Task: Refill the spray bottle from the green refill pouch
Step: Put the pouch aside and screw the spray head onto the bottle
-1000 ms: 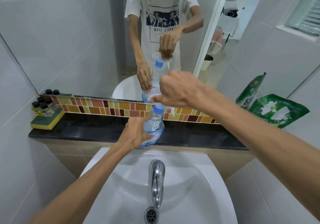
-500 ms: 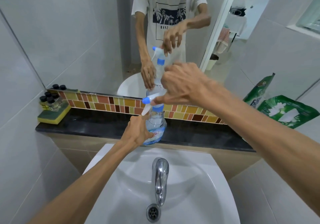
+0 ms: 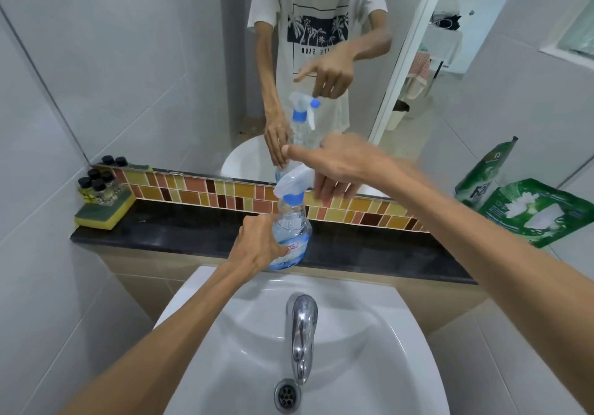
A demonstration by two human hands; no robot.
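Note:
A clear spray bottle point(image 3: 291, 237) with a blue collar and a pale trigger head point(image 3: 292, 180) stands upright on the black ledge point(image 3: 180, 231) behind the sink. My left hand point(image 3: 257, 242) is wrapped around the bottle's body. My right hand point(image 3: 340, 163) sits on the trigger head from the right, fingers curled over it and one finger stretched out to the left. The green refill pouch point(image 3: 533, 212) leans against the tiled wall at the ledge's right end, apart from both hands.
A white sink point(image 3: 244, 334) with a chrome faucet point(image 3: 302, 324) lies just below the ledge. At the ledge's left end a yellow-green sponge point(image 3: 103, 213) carries several small black-capped bottles point(image 3: 96, 186). A mirror point(image 3: 160, 77) covers the wall behind.
The trigger head has turned on the bottle under my right hand, its nozzle swinging round. My left hand has kept its hold on the bottle's body. The pouch has not moved.

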